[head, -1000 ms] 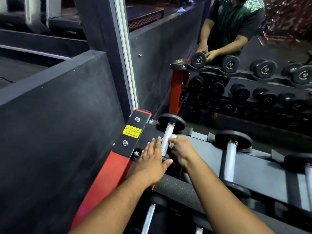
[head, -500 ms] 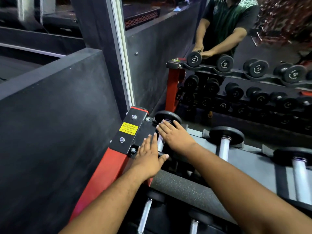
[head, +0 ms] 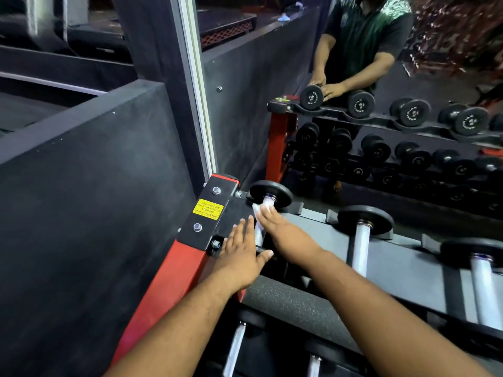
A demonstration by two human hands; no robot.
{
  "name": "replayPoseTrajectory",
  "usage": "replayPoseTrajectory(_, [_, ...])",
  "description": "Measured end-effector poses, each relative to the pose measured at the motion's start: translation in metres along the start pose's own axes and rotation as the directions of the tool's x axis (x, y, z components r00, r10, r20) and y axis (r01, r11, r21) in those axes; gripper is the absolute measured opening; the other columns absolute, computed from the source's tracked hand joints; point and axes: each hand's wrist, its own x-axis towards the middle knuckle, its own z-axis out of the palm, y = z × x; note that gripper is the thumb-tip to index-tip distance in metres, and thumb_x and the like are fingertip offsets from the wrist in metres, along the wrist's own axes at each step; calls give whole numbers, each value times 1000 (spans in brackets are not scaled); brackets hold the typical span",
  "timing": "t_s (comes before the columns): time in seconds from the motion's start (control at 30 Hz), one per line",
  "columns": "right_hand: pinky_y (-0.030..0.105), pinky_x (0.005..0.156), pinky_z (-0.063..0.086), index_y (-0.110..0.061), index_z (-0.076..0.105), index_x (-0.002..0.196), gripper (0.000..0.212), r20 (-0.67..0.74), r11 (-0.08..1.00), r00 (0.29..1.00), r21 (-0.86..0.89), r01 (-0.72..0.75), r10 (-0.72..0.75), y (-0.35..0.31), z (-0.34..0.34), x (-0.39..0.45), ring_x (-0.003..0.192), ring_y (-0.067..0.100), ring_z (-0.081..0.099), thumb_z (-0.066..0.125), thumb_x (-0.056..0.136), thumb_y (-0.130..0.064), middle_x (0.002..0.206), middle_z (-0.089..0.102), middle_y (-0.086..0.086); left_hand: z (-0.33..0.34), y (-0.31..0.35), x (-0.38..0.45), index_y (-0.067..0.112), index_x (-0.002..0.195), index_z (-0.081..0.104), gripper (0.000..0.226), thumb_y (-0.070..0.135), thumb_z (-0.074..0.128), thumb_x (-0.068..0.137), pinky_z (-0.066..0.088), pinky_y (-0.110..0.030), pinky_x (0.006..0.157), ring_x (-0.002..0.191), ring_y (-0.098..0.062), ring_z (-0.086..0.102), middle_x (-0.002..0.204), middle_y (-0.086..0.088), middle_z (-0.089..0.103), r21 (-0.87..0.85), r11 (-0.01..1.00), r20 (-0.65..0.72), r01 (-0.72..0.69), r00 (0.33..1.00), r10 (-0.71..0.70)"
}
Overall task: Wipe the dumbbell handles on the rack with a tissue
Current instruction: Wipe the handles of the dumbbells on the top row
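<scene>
The leftmost dumbbell (head: 270, 193) lies on the top tier of the rack (head: 321, 235). Its silver handle (head: 258, 235) shows between my two hands. My right hand (head: 285, 232) lies over that handle, and its fingers wrap a white tissue (head: 258, 208) round the handle just below the far plate. My left hand (head: 242, 254) rests flat, fingers straight, on the black end bracket (head: 217, 224) beside the handle.
Two more dumbbell handles (head: 360, 248) (head: 481, 278) lie to the right on the same tier, and a lower-tier dumbbell handle (head: 234, 346) shows below. A red rack upright (head: 163, 292) and a grey wall panel (head: 81, 213) close off the left. A mirror (head: 381, 164) stands ahead.
My right hand has slid with the tissue along the handle, from its near part up to the far plate. My left hand has stayed on the bracket.
</scene>
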Motion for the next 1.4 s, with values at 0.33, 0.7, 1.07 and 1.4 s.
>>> replayPoseTrajectory(0.33, [9,112,19,-17,35,154,52,-179,668,887,723,-175,426,-20,19,11,146,3,20,49,104,-14,161,22,-6,-3,4,-1,22,156,-24,89,57,38,103,-5,-41,125,154,-23,-17,167,-4,-23,24,1000,21,20,1000,-21])
replayPoseTrajectory(0.7, [38,101,46,-16,65,113,22,98,-68,751,995,-71,653,-34,7,33,110,21,61,60,92,-19,121,66,5,-2,4,0,22,156,-24,88,57,37,103,-3,-44,126,155,-23,-16,167,-5,-22,35,999,20,21,1000,-22])
replayPoseTrajectory(1.07, [38,99,52,-3,63,117,30,429,-446,707,877,-178,562,-24,-4,44,92,28,66,60,94,-20,97,69,15,1,2,1,22,156,-24,88,58,36,103,-3,-45,126,155,-24,-16,167,-5,-22,46,999,13,17,1000,-17])
replayPoseTrajectory(1.4, [27,62,41,-1,71,90,22,137,160,793,946,-283,594,-18,6,13,80,23,53,50,85,4,84,59,16,8,-4,4,23,156,-25,90,60,36,102,-4,-44,126,155,-23,-16,167,-4,-22,22,1000,-40,-16,999,17])
